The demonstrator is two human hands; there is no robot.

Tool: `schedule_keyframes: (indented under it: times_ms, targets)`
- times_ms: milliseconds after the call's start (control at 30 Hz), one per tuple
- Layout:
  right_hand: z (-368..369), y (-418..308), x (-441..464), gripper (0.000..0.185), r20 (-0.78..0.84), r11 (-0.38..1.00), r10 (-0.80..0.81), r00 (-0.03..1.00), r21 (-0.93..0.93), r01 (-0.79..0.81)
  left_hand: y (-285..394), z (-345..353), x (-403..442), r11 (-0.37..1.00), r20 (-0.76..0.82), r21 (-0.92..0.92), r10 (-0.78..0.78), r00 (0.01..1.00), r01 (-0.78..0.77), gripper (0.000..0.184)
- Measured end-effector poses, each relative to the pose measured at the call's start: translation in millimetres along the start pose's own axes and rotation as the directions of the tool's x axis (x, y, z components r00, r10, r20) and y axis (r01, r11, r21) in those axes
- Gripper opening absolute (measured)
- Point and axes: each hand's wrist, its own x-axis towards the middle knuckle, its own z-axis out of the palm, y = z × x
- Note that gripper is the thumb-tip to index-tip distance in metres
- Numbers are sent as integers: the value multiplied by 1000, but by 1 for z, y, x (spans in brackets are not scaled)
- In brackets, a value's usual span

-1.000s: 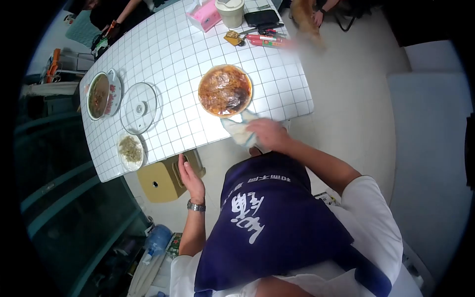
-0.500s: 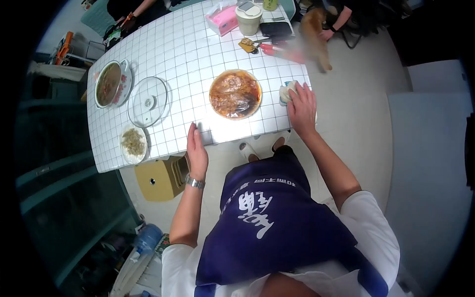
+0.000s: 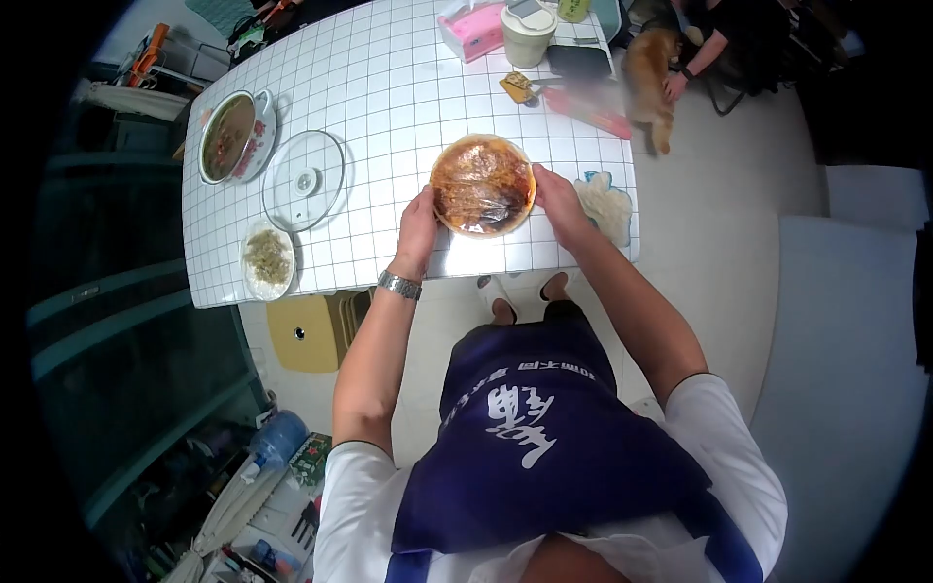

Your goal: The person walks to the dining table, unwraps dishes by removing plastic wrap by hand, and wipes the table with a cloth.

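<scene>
A round dish of reddish-brown food covered in shiny cling film [image 3: 483,185] rests near the front edge of the tiled table. My left hand [image 3: 418,231] grips its left rim, fingers along the side. On the opposite side, my right hand [image 3: 562,206] holds the right rim. Just beyond my right hand lies a crumpled pale cloth [image 3: 606,212] with a blue-green edge, touched by neither hand's fingers. How far my fingertips reach beneath the dish is hidden.
At left stand a flowered pot of soup [image 3: 231,138], a glass lid [image 3: 304,181] and a plate of shredded food [image 3: 267,260]. Tissues [image 3: 473,31], a lidded canister [image 3: 528,37] and a red-pink package [image 3: 588,112] sit at the back right. A person's hand [image 3: 674,87] touches an orange cat [image 3: 651,78].
My right hand has left the cloth, which now lies spread wider, and moved left to the dish. My left hand has come up to the dish's other side. The view has shifted slightly.
</scene>
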Motion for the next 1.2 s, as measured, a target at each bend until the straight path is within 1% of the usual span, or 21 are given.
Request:
schedule_keyframes:
  times_ms: [100,133,200,267,300,367,400,467,533,567,600,633,667,733,767,867,933,1000,1033,1100,1200]
  targets:
    - [4,0,1,46,-36,1000,18,999,11,-18,-14,-7,13,995,-10,96,7,1000,-6,50]
    - [4,2,3,46,-29,1000,-5,1000,-1,5,-12,-4,12,995,-7,99,6,1000,-5,50]
    - [1,5,5,46,-32,1000,-24,999,-10,24,-11,1,5,998,-37,-49,26,999,-28,49]
    - [5,-5,0,50,19,999,20,1000,-31,-20,-12,-3,1,999,-19,-21,26,999,-26,49]
    - [7,-9,-4,50,13,999,22,1000,-24,-21,-12,-6,-1,1000,-5,2,30,1000,-30,49]
    - [12,-14,-12,50,18,994,7,1000,-112,-5,-6,-9,-14,999,-9,3,38,999,-38,49]
    - [15,-10,-15,50,7,995,8,1000,-104,-7,-5,-12,-21,999,-20,-4,47,999,-47,50]
    - [24,1,-22,46,5,986,-86,996,-144,86,-5,-22,-35,1000,-23,-8,26,999,-26,52]
    - [35,25,-23,50,22,983,-126,992,-134,128,-5,-33,-51,1000,-86,-5,28,996,-29,51]
    - [42,18,-33,52,55,980,-110,992,-161,118,-8,-40,-58,1000,-82,2,24,996,-24,51]
    - [49,11,-44,55,89,976,-93,992,-187,108,-11,-47,-66,1000,-122,-11,1,993,-2,53]
    - [54,17,-47,60,129,975,-53,990,-208,80,-14,-55,-73,1000,-164,-24,-24,986,20,54]
    - [62,28,-50,60,127,977,-45,991,-201,70,-17,-64,-82,999,-165,-17,-31,986,29,54]
    - [79,46,-57,62,149,981,-60,987,-177,86,-23,-81,-98,997,-156,-74,-32,987,21,56]
    - [83,48,-62,65,178,970,-28,984,-234,70,-29,-90,-104,998,-190,-62,-43,981,32,58]
    - [104,65,-67,66,234,970,-53,971,-221,106,-39,-110,-123,996,-242,-59,-83,967,71,61]
    - [115,73,-72,63,237,967,-45,971,-233,102,-48,-122,-132,995,-263,-63,-91,960,77,61]
    - [122,54,-81,59,308,965,3,951,-251,79,-54,-129,-140,993,-302,-91,-95,948,71,62]
    - [126,46,-85,59,311,964,8,950,-254,75,-56,-132,-143,993,-306,-95,-100,947,74,62]
    - [131,38,-90,56,302,926,29,953,-368,88,-60,-137,-148,994,-337,-91,-81,938,53,59]
    - [139,43,-91,57,297,915,26,954,-391,97,-63,-144,-153,994,-327,-101,-66,943,34,59]
